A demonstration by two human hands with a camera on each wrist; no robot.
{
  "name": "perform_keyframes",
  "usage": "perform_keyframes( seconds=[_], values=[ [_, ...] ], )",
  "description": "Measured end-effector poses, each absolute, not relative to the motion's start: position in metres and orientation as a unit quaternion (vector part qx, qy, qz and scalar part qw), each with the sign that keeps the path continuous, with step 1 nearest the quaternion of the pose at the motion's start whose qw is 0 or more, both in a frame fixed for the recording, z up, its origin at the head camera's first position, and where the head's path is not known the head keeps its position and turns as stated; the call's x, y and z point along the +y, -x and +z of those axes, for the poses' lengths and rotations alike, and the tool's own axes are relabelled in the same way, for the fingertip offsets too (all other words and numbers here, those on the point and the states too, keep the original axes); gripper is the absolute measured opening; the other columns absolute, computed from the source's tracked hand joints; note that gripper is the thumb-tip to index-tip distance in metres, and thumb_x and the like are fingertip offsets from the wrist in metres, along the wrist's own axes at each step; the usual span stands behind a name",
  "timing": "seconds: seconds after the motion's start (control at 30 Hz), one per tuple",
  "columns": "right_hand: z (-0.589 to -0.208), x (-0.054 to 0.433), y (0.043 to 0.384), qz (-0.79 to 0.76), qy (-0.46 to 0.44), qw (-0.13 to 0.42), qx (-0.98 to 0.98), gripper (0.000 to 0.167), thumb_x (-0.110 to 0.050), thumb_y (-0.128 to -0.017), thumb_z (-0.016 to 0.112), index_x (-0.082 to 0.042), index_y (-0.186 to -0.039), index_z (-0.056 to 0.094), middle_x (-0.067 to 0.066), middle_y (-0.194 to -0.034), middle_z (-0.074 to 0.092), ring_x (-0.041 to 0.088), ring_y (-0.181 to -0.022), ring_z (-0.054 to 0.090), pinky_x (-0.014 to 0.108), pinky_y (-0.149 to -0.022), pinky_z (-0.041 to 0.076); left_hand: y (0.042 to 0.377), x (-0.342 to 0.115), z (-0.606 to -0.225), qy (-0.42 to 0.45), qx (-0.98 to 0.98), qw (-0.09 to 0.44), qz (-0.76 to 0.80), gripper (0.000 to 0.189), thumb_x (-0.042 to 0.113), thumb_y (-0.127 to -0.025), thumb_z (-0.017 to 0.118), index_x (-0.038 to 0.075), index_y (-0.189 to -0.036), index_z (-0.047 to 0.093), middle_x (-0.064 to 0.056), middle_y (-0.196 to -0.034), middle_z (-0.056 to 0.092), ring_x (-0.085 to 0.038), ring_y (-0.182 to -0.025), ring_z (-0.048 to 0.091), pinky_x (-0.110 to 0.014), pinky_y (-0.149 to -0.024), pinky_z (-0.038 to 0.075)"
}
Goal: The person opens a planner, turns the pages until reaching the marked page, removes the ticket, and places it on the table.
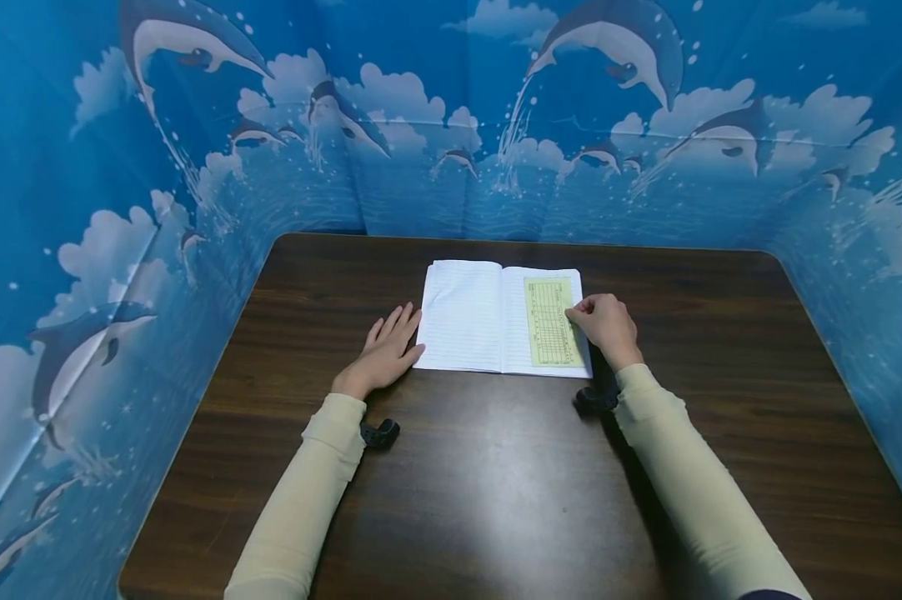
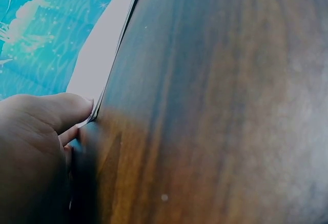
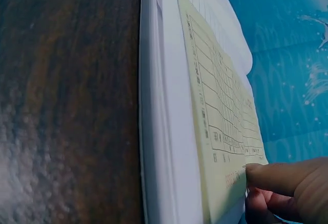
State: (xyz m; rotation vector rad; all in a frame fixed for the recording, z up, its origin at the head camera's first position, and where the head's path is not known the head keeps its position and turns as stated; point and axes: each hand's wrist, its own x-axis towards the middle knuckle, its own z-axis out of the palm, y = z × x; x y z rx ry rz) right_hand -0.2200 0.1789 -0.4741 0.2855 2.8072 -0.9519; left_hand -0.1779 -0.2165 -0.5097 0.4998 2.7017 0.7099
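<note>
An open lined notebook (image 1: 462,317) lies on the table with blank ruled pages showing. On its right page is a yellow-green printed form (image 1: 552,325), a slip with a table grid and small print. My right hand (image 1: 608,327) pinches the slip's right edge between thumb and fingers; the right wrist view shows the thumb on the form (image 3: 220,106) near its edge. My left hand (image 1: 385,350) lies flat with fingers spread, its fingertips and thumb at the notebook's left edge. In the left wrist view the thumb rests at the page edge (image 2: 100,55).
The dark wooden table (image 1: 496,483) has rounded far corners. A blue curtain (image 1: 421,192) printed with dolphins and clouds hangs behind and along both sides. Each wrist wears a black strap (image 1: 379,434).
</note>
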Motion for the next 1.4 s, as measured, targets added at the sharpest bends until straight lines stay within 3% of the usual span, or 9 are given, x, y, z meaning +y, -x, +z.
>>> perform_keyframes(
  seconds=[0.23, 0.53, 0.73, 0.8, 0.93, 1.03, 1.3, 1.4],
  values=[
    [-0.472, 0.183, 0.218, -0.330, -0.099, 0.086, 0.935, 0.030, -0.033, -0.102, 0.066, -0.004, -0.104, 0.075, 0.013, -0.094, 0.069, 0.024, -0.077, 0.055, 0.033, -0.061, 0.039, 0.179, -0.216, -0.511, -0.174, 0.943, 0.155, 0.236, 0.072, 0.047, -0.112, 0.035, 0.019, -0.170, 0.002, -0.004, -0.178, -0.008, -0.025, -0.165, -0.012, -0.054, -0.130, -0.009],
    [-0.470, 0.192, 0.223, -0.419, -0.079, 0.125, 0.896, 0.035, -0.031, -0.101, 0.067, 0.000, -0.117, 0.073, 0.018, -0.117, 0.068, 0.029, -0.095, 0.053, 0.035, -0.078, 0.044, 0.181, -0.216, -0.513, -0.175, 0.944, 0.151, 0.236, 0.072, 0.046, -0.112, 0.036, 0.019, -0.170, 0.003, -0.004, -0.178, -0.006, -0.025, -0.165, -0.010, -0.054, -0.131, -0.009],
    [-0.473, 0.198, 0.228, -0.468, -0.087, 0.152, 0.866, 0.036, -0.030, -0.103, 0.067, -0.001, -0.125, 0.071, 0.018, -0.128, 0.067, 0.026, -0.105, 0.056, 0.037, -0.092, 0.053, 0.181, -0.215, -0.511, -0.173, 0.944, 0.155, 0.235, 0.072, 0.047, -0.112, 0.036, 0.020, -0.170, 0.002, -0.003, -0.178, -0.007, -0.024, -0.165, -0.011, -0.053, -0.131, -0.010],
    [-0.474, 0.201, 0.229, -0.475, -0.087, 0.153, 0.862, 0.037, -0.031, -0.103, 0.068, -0.002, -0.126, 0.072, 0.015, -0.126, 0.067, 0.025, -0.103, 0.057, 0.036, -0.091, 0.053, 0.181, -0.215, -0.511, -0.172, 0.944, 0.153, 0.238, 0.072, 0.047, -0.112, 0.036, 0.020, -0.170, 0.003, -0.003, -0.178, -0.007, -0.024, -0.165, -0.011, -0.054, -0.130, -0.010],
    [-0.476, 0.207, 0.230, -0.475, -0.087, 0.159, 0.861, 0.040, -0.035, -0.102, 0.068, -0.005, -0.127, 0.073, 0.009, -0.110, 0.065, 0.021, -0.085, 0.053, 0.030, -0.072, 0.045, 0.180, -0.215, -0.511, -0.171, 0.945, 0.152, 0.235, 0.072, 0.046, -0.112, 0.035, 0.019, -0.170, 0.003, -0.003, -0.178, -0.006, -0.025, -0.165, -0.011, -0.054, -0.130, -0.009],
    [-0.474, 0.214, 0.230, -0.472, -0.080, 0.167, 0.862, 0.041, -0.037, -0.102, 0.067, -0.006, -0.129, 0.073, 0.006, -0.102, 0.061, 0.019, -0.078, 0.049, 0.029, -0.066, 0.041, 0.180, -0.215, -0.512, -0.171, 0.946, 0.152, 0.230, 0.071, 0.046, -0.112, 0.035, 0.019, -0.170, 0.003, -0.004, -0.178, -0.005, -0.025, -0.165, -0.011, -0.054, -0.130, -0.008],
    [-0.464, 0.254, 0.228, -0.470, -0.063, 0.196, 0.858, 0.055, -0.046, -0.101, 0.067, -0.004, -0.136, 0.068, -0.001, -0.091, 0.057, 0.018, -0.075, 0.046, 0.032, -0.076, 0.044, 0.180, -0.216, -0.514, -0.172, 0.947, 0.148, 0.227, 0.071, 0.046, -0.112, 0.035, 0.018, -0.170, 0.003, -0.005, -0.178, -0.005, -0.026, -0.165, -0.010, -0.055, -0.130, -0.007],
    [-0.462, 0.274, 0.227, -0.455, -0.062, 0.200, 0.866, 0.063, -0.052, -0.100, 0.066, -0.003, -0.140, 0.065, 0.005, -0.110, 0.066, 0.020, -0.088, 0.051, 0.032, -0.083, 0.047, 0.180, -0.216, -0.512, -0.170, 0.948, 0.150, 0.225, 0.071, 0.047, -0.112, 0.034, 0.018, -0.170, 0.003, -0.005, -0.178, -0.005, -0.026, -0.165, -0.010, -0.055, -0.130, -0.008]
  ],
)
